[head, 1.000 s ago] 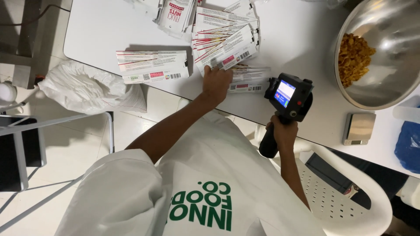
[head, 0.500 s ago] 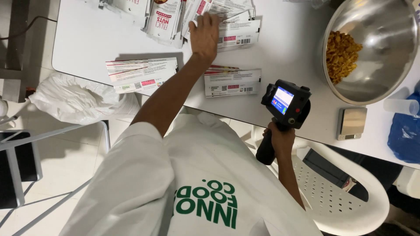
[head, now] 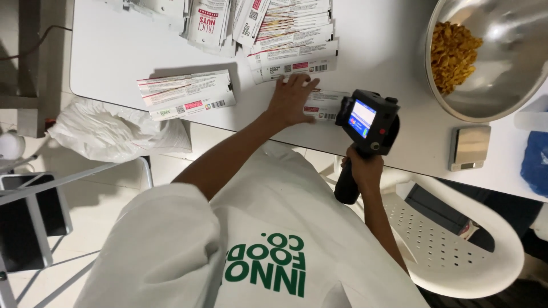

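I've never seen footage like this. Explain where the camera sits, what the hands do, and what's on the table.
One camera, worn on a person's head, looks down past their white shirt. No machine: two bare hands. The left hand lies flat and open on a printed packet near the edge of the white table. The right hand grips a black handheld device with a small lit screen. More packets, a steel bowl of yellow snack pieces and a small scale also lie there.

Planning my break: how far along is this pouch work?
Looks done: a small side stack lies apart. In hand: the left hand presses one pouch flat, the right hand holds the handheld device beside it. Left: probably the big fanned pile behind.
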